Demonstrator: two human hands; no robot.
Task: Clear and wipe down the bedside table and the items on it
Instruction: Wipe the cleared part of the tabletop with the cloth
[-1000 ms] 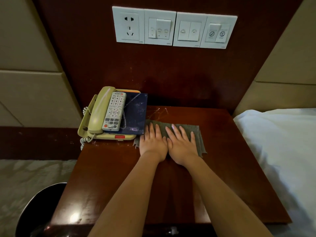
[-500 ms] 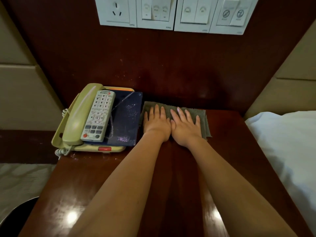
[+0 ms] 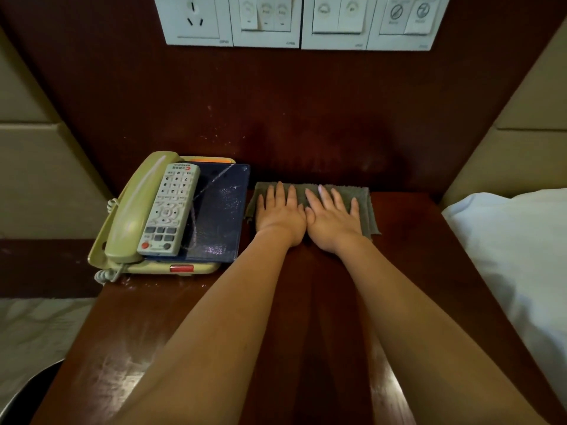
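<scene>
We are pushing the grey cloth (image 3: 362, 207) farther back than a second ago; it is now reaching the tabletop (image 3: 429, 271) rear edge beside the telephone (image 3: 129, 216). Our left hand (image 3: 280, 216) and right hand (image 3: 333, 222) are pressing flat, fingers released, grasping nothing. The telephone side is still awaiting wiping.

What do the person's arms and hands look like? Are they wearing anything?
Both forearms are bare, with no sleeves in view. The left hand and right hand wear no gloves, rings, watch or bracelets. The fingernails look short and unpainted.
</scene>
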